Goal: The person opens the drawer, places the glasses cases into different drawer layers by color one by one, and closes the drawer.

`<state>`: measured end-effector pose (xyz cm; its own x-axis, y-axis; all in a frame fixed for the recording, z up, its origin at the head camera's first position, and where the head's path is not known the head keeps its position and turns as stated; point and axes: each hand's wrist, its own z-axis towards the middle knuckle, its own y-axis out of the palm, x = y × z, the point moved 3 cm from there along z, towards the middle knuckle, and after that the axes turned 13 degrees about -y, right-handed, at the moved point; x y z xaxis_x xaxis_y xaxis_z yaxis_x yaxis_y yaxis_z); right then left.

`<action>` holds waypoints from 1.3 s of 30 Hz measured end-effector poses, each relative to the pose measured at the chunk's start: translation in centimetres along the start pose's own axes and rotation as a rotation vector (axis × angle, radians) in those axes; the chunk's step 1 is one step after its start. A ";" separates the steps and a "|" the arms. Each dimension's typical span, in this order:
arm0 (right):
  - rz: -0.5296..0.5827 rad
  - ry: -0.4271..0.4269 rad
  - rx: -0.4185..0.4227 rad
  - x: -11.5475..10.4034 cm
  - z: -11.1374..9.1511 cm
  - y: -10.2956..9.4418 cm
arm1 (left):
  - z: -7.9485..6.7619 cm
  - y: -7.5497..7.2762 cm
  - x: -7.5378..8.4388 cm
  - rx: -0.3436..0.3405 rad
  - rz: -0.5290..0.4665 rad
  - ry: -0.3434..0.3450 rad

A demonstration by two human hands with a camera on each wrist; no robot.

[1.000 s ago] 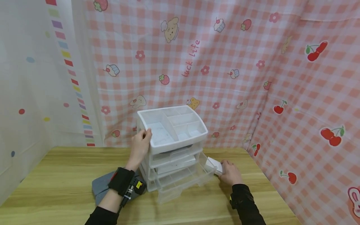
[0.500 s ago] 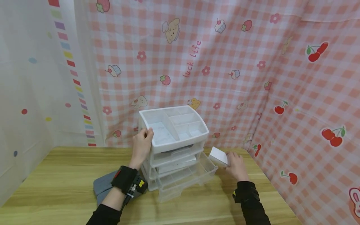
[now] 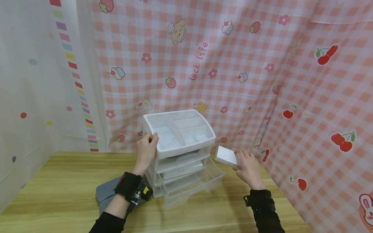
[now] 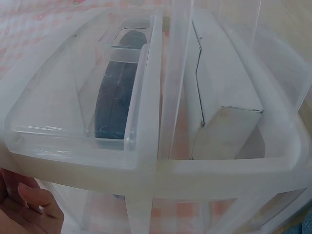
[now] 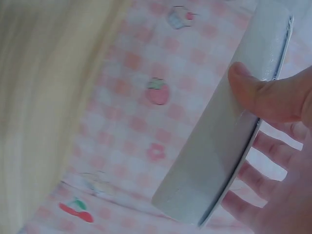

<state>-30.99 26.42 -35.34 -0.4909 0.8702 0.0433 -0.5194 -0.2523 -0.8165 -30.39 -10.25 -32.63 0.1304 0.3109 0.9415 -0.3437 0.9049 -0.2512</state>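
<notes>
A white plastic drawer organizer [image 3: 186,148] with a compartmented top tray stands on the table. My left hand [image 3: 147,149] grips its left upper rim with curled fingers. The lowest clear drawer [image 3: 189,191] is pulled out to the front. To the right, above the tabletop, my right hand [image 3: 250,168] holds a small white box [image 3: 227,156] tilted. The right wrist view shows the thumb [image 5: 263,95] on one broad face of this box, fingers behind it. Through the clear drawers in the left wrist view, a dark object [image 4: 116,100] and another white box [image 4: 224,73] are visible.
A folded grey cloth-like item [image 3: 107,191] lies on the wooden table [image 3: 73,174] beneath my left forearm. A pink checked curtain [image 3: 186,74] hangs behind the table and along its right side; a white dotted one [image 3: 32,97] hangs at the left.
My right hand has raised the white box from beside the open drawer, up and slightly right. My left hand keeps its place on the organizer's rim.
</notes>
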 end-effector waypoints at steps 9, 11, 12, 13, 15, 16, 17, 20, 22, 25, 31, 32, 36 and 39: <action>0.034 -0.138 0.054 -2.6 0.5 -2.0 | -0.1 -0.2 -0.1 0.004 0.008 -0.012; 0.037 -0.166 0.054 -3.1 0.5 -2.1 | -0.1 -0.2 -0.1 0.005 0.007 -0.012; 0.039 -0.180 0.056 -3.3 0.6 -2.2 | 0.0 -0.2 -0.1 0.006 0.009 -0.012; 0.039 -0.194 0.055 -3.5 0.6 -2.2 | 0.0 -0.2 -0.2 0.007 0.010 -0.011; 0.042 -0.214 0.051 -4.0 0.8 -2.3 | 0.0 -0.1 -0.2 0.013 0.008 -0.011; 0.047 -0.222 0.045 -4.2 0.8 -2.3 | 0.0 -0.1 -0.3 0.015 0.009 -0.011; 0.053 -0.230 0.038 -4.4 0.9 -2.3 | 0.0 -0.1 -0.3 0.017 0.008 -0.012; 0.075 -0.259 0.009 -5.2 1.0 -2.3 | 0.0 -0.1 -0.3 0.016 -0.003 -0.013; 0.090 -0.282 -0.009 -5.7 1.1 -2.2 | -0.1 0.0 -0.3 0.018 -0.004 -0.012; 0.101 -0.315 -0.027 -6.3 1.3 -1.9 | -0.1 0.0 -0.3 0.022 -0.002 -0.010; 0.117 -0.391 -0.056 -7.5 1.4 -1.4 | -0.1 0.1 -0.2 0.024 0.003 -0.009; 0.117 -0.409 -0.062 -7.7 1.4 -1.3 | -0.2 0.1 -0.1 0.022 0.005 -0.010; 0.124 -0.478 -0.098 -8.7 1.5 -0.7 | -0.2 0.0 0.0 0.027 0.003 -0.012; 0.119 -0.525 -0.123 -9.3 1.6 -0.4 | -0.2 0.0 0.1 0.022 -0.006 -0.013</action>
<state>-27.32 17.74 -34.55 -0.8404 0.5026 0.2027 -0.3691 -0.2570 -0.8932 -30.15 -10.16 -32.63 0.1204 0.3012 0.9459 -0.3634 0.9001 -0.2404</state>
